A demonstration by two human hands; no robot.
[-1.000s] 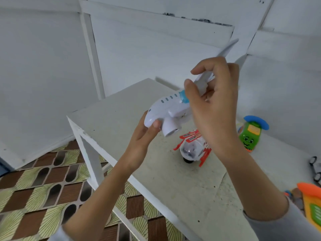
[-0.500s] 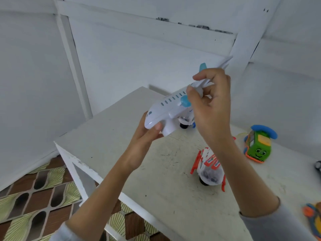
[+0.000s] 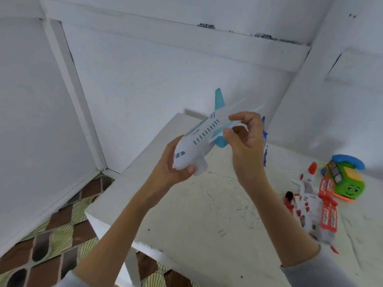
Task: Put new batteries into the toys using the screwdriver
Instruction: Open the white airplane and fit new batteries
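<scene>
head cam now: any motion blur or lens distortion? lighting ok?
Head view: the red-and-white plane toy and green toy at right are smeared by motion blur; the white airplane in both hands stays fairly sharp. Wide-angle bending shows in the wall frames. Lighting is soft and even, without glare.

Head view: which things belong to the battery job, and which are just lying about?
In the job:
- white toy plane, held by left hand and right hand
- red-and-white toy plane
- green toy phone

Lying about:
- blue toy, mostly hidden
- table
</scene>
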